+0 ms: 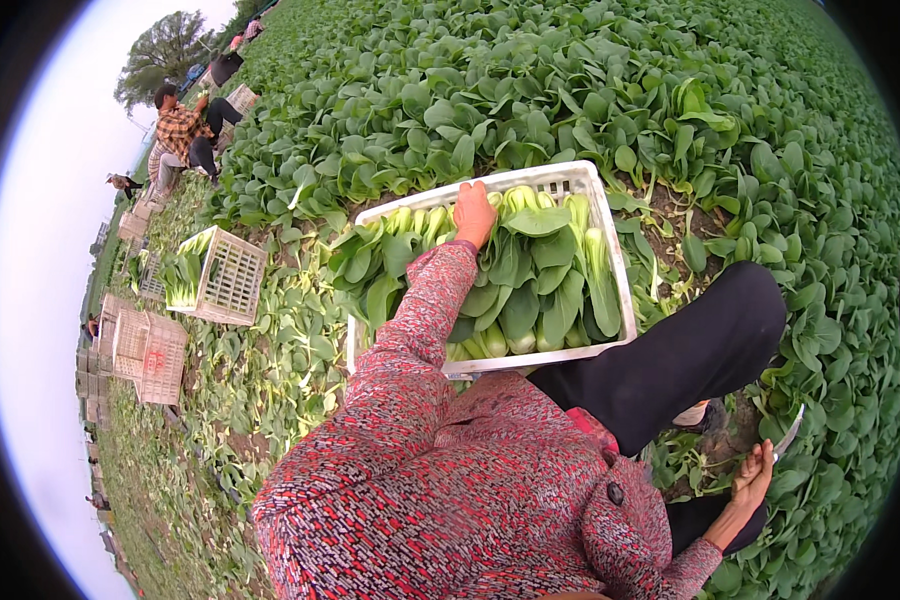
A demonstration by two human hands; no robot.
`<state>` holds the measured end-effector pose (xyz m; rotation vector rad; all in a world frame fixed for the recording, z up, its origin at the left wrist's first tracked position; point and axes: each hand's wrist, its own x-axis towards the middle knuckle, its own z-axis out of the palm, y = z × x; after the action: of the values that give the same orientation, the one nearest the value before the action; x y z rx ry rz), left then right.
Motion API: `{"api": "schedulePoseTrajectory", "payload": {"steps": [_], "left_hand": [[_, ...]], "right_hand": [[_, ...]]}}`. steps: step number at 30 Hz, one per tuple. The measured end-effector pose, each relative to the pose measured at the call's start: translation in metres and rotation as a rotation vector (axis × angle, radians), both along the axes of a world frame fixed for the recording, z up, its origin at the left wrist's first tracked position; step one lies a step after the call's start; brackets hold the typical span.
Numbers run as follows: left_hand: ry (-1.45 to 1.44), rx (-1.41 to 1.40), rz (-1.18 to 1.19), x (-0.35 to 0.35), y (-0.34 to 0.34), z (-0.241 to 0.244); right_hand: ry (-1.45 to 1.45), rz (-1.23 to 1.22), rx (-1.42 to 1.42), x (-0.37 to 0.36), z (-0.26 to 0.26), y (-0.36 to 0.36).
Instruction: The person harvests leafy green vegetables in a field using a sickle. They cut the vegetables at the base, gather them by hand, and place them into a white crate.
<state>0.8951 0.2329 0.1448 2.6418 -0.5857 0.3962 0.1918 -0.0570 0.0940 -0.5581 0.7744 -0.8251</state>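
Note:
A white plastic crate (621, 289) stands before me, filled with pak choi (521, 247). Pale stalks line its far and near sides, and the dark leaves overlap in the middle. My left hand (474, 213) reaches over the leaves to the far row of stalks, close to the crate's far rim. Its fingers are curled down, and what lies under them is hidden. Out to the right, low beside my leg, my right hand (754, 474) holds a knife (790, 433) with a slightly curved blade pointing up and away. The knife's handle is mostly covered by the fingers.
Uncut pak choi plants (495, 90) grow densely ahead and to the right. Trimmed leaves (285, 345) litter the ground at left. A tipped crate (236, 274) holds more pak choi, with stacked crates (150, 356) nearby. A co-worker (184, 131) sits farther up the row.

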Motion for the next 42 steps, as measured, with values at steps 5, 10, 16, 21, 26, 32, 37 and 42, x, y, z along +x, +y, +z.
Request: {"api": "schedulePoseTrajectory", "payload": {"steps": [5, 10, 16, 21, 26, 32, 37, 42], "left_hand": [[-0.013, -0.001, 0.139, -0.012, -0.026, -0.009], [0.19, -0.006, -0.145, 0.005, 0.021, 0.005], [0.077, 0.162, -0.26, -0.104, 0.023, 0.051], [0.027, 0.39, -0.203, -0.146, 0.029, 0.01], [0.167, 0.381, -0.221, -0.13, 0.018, 0.024], [0.201, 0.082, -0.578, -0.053, 0.053, 0.042], [0.225, -0.36, -0.336, -0.007, 0.055, 0.096], [0.321, 0.141, -0.019, 0.043, 0.063, 0.037]], "right_hand": [[-0.046, -0.051, -0.021, 0.002, 0.0, -0.007], [-0.106, -0.077, -0.024, -0.003, 0.003, -0.003], [-0.16, -0.067, -0.038, -0.025, 0.007, -0.001], [-0.15, -0.093, -0.04, -0.018, 0.0, -0.004], [-0.149, -0.08, -0.117, -0.016, 0.027, 0.005], [-0.105, -0.241, -0.208, -0.03, 0.034, 0.029], [-0.186, -0.286, -0.239, -0.072, 0.027, 0.044], [-0.182, -0.256, -0.153, -0.067, 0.019, 0.041]]}}
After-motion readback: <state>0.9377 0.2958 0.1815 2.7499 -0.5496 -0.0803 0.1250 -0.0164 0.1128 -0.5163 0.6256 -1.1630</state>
